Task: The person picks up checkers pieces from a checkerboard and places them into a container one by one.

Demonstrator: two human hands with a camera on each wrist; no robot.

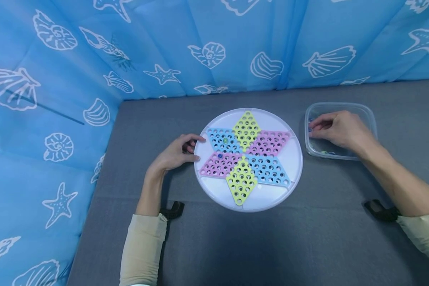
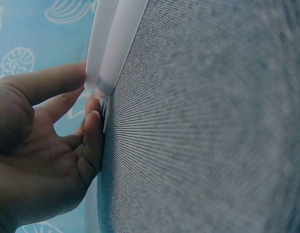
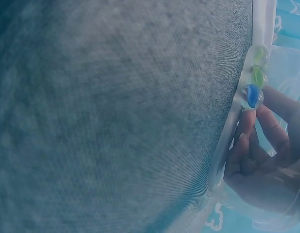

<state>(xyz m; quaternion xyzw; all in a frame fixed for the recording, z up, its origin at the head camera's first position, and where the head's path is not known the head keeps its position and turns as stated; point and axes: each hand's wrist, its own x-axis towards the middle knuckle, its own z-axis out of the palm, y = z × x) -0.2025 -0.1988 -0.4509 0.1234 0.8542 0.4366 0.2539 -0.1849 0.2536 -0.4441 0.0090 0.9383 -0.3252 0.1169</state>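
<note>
A round white Chinese checkers board (image 1: 268,196) lies on the grey cloth, its star marked in yellow, blue and pink. A green marble (image 1: 225,140) sits on the upper left blue point and a dark blue marble (image 1: 220,156) on the left pink point. My left hand (image 1: 175,154) touches the board's left rim with thumb and index finger spread apart. Inside a clear plastic container (image 1: 370,115), my right hand (image 1: 344,129) pinches a blue marble (image 3: 252,96) near the left wall. Green marbles (image 3: 258,76) show beside it through the plastic.
A blue curtain (image 1: 232,43) with white shell prints hangs behind and at the left of the table (image 1: 236,246). Each forearm wears a black wrist device (image 1: 173,210). More marbles (image 1: 323,152) lie at the container's near side.
</note>
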